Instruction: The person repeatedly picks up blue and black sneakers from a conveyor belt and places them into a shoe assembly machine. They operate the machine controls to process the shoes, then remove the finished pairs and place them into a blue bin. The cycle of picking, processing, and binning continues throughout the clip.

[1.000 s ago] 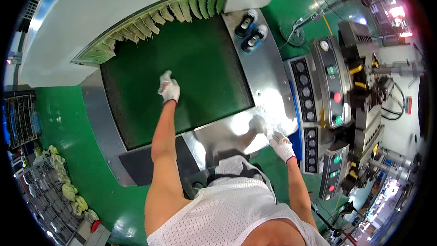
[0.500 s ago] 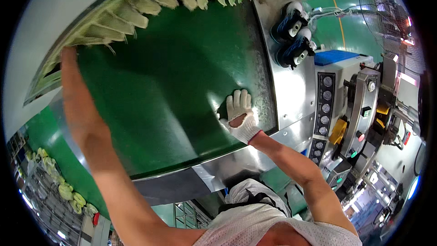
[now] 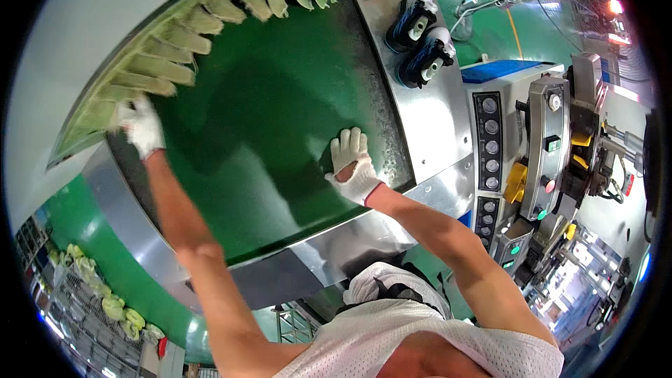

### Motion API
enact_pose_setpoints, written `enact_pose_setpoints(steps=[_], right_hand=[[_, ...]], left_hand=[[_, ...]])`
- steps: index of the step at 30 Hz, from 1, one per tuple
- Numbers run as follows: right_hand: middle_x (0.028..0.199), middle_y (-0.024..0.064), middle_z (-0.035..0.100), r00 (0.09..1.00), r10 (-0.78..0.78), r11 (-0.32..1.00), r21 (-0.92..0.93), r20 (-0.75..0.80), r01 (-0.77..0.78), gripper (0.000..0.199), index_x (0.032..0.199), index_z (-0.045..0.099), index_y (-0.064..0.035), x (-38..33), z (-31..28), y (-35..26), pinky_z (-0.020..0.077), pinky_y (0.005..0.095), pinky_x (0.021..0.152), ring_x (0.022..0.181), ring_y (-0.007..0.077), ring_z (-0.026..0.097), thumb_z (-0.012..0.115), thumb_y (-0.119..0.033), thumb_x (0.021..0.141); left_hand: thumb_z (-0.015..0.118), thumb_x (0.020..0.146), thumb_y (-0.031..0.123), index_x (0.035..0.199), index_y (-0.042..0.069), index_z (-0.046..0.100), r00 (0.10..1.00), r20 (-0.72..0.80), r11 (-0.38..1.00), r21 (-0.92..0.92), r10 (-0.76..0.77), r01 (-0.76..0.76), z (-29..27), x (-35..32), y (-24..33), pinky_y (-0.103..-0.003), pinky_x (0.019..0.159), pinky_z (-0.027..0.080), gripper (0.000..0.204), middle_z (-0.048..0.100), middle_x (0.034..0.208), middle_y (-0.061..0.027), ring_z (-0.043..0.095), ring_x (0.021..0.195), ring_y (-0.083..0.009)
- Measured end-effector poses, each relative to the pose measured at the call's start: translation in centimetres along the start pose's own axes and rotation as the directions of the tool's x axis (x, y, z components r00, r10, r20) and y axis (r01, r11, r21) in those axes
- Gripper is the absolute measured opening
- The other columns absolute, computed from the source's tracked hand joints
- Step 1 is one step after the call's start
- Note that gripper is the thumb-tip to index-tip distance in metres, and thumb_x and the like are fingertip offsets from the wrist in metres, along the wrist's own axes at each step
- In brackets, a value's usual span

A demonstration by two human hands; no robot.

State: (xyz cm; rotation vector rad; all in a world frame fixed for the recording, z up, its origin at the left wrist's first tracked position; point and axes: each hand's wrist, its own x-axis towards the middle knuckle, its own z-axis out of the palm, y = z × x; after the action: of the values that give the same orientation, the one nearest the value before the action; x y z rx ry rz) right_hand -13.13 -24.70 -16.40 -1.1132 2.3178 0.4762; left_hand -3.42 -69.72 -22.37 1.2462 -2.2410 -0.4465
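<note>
Green belt point(image 3: 294, 70) under my spread right hand point(image 3: 352, 166); left hand point(image 3: 143, 129) blurred beside fabric strips point(image 3: 148, 82); its grip unclear to me.

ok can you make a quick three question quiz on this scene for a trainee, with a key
1. Multiple choice: which hand is nearer the hanging flaps?
A) left
B) right
C) both equally near

2. True or false: the right hand has its fingers stretched out over the green surface.

3. Fill the gap: ____ shoes sit on the metal ledge along the right side.

Key:
1. A: the left hand is up against them, though blurred.
2. True.
3. Two.
</note>
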Motion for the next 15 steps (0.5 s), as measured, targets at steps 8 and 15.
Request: enact_pose_setpoints(steps=[8, 15], right_hand=[[0.156, 0.0262, 0.04, 0.995, -0.087, 0.825, 0.557, -0.044, 0.096, 0.094, 0.152, 0.036, 0.0031, -4.5, 1.7, 3.8, 0.0349, 0.0521, 0.114, 0.143, 0.0416, 0.04, 0.066, -0.056, 0.084], [0.137, 0.0286, 0.056, 0.929, 0.1, 0.734, 0.657, -0.357, 0.173, 0.066, 0.14, 0.047, 0.006, -22.2, 6.1, 9.0, 0.0465, 0.0483, 0.106, 0.128, 0.0425, 0.056, 0.063, -0.024, 0.083]], left_hand=[[0.072, 0.091, 0.008, 0.108, 0.003, 0.066, 0.969, 0.213, 0.919, -0.394, 0.124, -0.031, -9.3, -22.4, 14.1, -0.044, 0.09, 0.05, 0.019, 0.062, 0.109, -0.0173, 0.06, 0.102, -0.0334], [0.077, 0.085, 0.008, 0.106, 0.006, 0.07, 0.595, 0.57, 0.757, -0.645, 0.566, -0.102, -14.7, -38.6, 33.3, -0.037, 0.078, 0.057, 0.022, 0.062, 0.108, -0.0143, 0.068, 0.088, -0.0279]])
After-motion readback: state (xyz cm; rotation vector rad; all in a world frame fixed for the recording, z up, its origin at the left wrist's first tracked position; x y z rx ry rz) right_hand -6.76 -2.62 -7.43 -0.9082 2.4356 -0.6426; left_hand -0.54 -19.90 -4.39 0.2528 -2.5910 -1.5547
